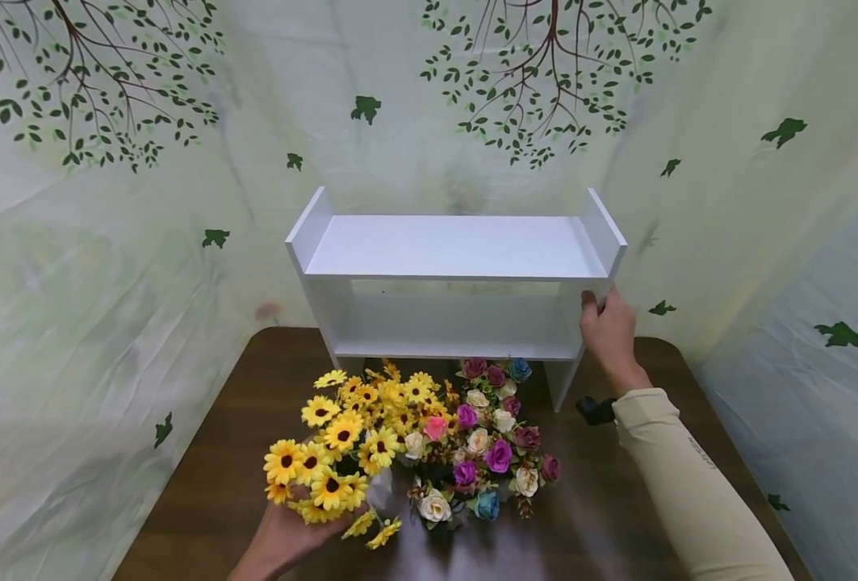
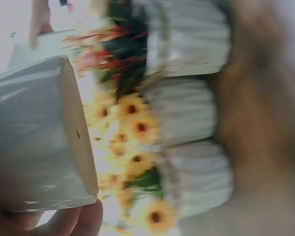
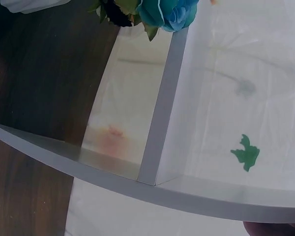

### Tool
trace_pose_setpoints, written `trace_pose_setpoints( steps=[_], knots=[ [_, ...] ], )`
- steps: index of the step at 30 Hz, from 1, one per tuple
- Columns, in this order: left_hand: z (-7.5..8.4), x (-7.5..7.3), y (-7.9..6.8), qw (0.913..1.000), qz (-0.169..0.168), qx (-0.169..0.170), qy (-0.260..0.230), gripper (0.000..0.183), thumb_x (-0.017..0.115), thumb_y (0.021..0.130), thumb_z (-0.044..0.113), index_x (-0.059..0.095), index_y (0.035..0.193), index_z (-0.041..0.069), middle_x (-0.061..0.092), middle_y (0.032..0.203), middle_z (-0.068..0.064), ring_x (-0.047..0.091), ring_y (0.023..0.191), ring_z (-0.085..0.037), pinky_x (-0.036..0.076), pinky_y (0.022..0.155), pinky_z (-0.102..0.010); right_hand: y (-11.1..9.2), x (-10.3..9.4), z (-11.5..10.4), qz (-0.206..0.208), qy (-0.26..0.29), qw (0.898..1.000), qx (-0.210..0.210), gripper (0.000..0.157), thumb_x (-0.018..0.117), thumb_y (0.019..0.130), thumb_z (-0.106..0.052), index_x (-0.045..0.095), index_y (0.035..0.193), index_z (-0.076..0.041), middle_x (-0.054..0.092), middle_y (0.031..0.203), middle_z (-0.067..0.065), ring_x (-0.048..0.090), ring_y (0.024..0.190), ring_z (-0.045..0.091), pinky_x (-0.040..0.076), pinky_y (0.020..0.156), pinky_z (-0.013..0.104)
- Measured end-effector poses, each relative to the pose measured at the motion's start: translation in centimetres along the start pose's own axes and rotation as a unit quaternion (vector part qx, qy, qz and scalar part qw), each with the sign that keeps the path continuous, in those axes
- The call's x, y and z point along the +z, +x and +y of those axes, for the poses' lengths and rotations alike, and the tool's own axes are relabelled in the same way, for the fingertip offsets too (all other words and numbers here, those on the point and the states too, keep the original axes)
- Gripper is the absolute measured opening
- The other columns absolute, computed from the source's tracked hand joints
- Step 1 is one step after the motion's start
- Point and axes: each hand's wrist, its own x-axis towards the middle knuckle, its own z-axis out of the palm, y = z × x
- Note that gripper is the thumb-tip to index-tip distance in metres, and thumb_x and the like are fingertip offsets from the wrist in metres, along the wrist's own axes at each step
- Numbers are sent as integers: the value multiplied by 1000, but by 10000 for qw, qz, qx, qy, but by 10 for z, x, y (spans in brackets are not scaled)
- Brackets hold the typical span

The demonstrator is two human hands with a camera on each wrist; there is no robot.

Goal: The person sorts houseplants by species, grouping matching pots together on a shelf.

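A white two-tier shelf point(image 1: 443, 246) stands at the back of the brown table. My right hand point(image 1: 613, 332) grips its right side panel, with the thumb at the front edge; in the right wrist view only a bit of that hand shows beyond the panel point(image 3: 196, 206). My left hand point(image 1: 290, 528) holds a glossy white flower pot point(image 2: 34, 137) tilted on its side, its flat base in sight. Yellow flowers point(image 1: 327, 476) in the head view cover most of that hand. Right of them are mixed roses point(image 1: 497, 456) in purple, cream and blue.
Three white pots, one of them a wrapped-looking pot point(image 2: 196, 177), stand in a row on the table point(image 1: 203, 484) before the shelf. A small black object point(image 1: 594, 410) is by the right cuff. Leaf-printed cloth point(image 1: 109, 282) hangs close behind and at both sides.
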Motion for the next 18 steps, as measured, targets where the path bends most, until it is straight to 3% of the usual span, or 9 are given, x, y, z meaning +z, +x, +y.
trace_pose_setpoints(
  steps=[3, 5, 7, 11, 18],
  knots=[
    [10, -11, 11, 9984, -5, 571, -15, 50, 87, 67, 2, 63, 111, 4, 63, 104, 27, 59, 95, 13, 53, 78, -15, 1, -1, 0, 27, -46, 10000, 38, 36, 43, 103, -21, 55, 122, 7, 65, 116, 33, 58, 87, 40, 47, 76, 55],
    [16, -18, 18, 9940, 144, 1075, 142, 55, 89, 63, -1, 62, 112, 3, 62, 107, 28, 59, 97, 12, 52, 78, -13, 1, -1, 0, 58, -79, 9999, 41, 35, 43, 103, -21, 55, 121, 7, 65, 114, 33, 57, 85, 40, 46, 74, 54],
    [24, -24, 27, 9899, 218, 1364, 319, 60, 89, 61, -1, 63, 114, 3, 60, 111, 28, 58, 100, 13, 51, 81, -12, 1, 0, 0, 85, -84, 9999, 31, 34, 44, 103, -21, 55, 119, 7, 66, 109, 33, 56, 83, 39, 45, 73, 52],
    [47, -38, 46, 9892, -12, 1402, 437, 64, 90, 63, 2, 61, 121, 4, 60, 114, 26, 57, 103, 13, 53, 82, -15, 2, 1, 1, 69, -124, 9999, -25, 34, 43, 103, -20, 55, 119, 7, 66, 106, 32, 56, 79, 39, 45, 69, 49],
    [94, -58, 102, 9806, -977, 1699, -18, 48, 79, 78, -2, 59, 123, 1, 67, 112, 8, 61, 103, 7, 56, 83, -20, 2, 5, 1, 105, -213, 9997, -67, 33, 44, 103, -19, 55, 118, 7, 67, 105, 32, 57, 76, 38, 44, 66, 46]
  ],
)
